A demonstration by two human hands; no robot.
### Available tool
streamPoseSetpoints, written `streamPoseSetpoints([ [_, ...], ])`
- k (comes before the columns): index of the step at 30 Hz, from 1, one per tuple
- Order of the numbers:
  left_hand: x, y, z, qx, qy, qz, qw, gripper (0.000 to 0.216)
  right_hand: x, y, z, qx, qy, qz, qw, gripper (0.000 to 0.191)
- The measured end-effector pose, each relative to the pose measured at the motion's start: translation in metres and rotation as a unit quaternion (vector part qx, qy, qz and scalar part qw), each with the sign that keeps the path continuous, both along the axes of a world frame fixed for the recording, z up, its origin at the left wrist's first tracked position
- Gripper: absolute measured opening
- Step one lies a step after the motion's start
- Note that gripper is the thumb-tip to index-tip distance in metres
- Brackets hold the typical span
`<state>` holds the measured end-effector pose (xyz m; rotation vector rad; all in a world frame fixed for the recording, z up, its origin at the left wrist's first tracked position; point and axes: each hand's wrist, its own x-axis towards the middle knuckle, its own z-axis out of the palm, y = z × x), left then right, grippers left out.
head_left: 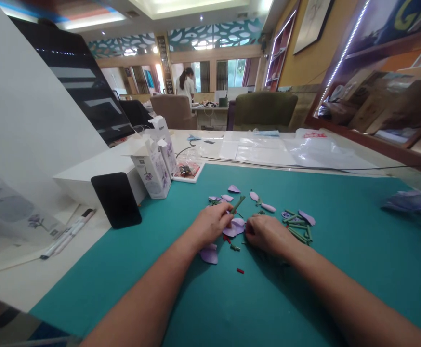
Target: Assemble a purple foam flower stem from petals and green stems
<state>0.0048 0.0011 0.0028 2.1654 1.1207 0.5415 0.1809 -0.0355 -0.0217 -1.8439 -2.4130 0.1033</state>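
My left hand (213, 223) is closed, with a green stem piece (238, 204) pinched between thumb and fingers and pointing up to the right. A light purple petal piece (236, 227) shows between my two hands, close to the fingertips of both. Curled shut near the mat, my right hand (267, 233) hides whatever its fingertips may grip. Around them lie loose purple petals (209, 255), a small green part (235, 247) and a red peg (240, 271). Several green stem pieces (297, 225) are heaped right of my right hand.
A teal mat (145, 270) covers the table. On the left stand a black tablet (116, 200), white flower-printed boxes (151, 171) and some pens (69, 233). Clear plastic bags (268, 152) lie at the back. A purple flower (411, 200) is at far right. Beyond, a person (186, 84) is by a desk.
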Motion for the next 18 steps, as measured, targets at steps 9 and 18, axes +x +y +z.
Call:
streamPoseSetpoints([
  [9, -0.002, 0.000, 0.003, -0.067, -0.098, -0.012, 0.993, 0.015, 0.006, 0.003, 0.014, 0.015, 0.200, -0.051, 0.978, 0.006],
  [18, 0.008, -0.007, 0.000, -0.112, -0.150, -0.035, 0.982, 0.014, 0.016, 0.006, 0.027, 0.005, 0.635, -0.091, 0.767, 0.026],
])
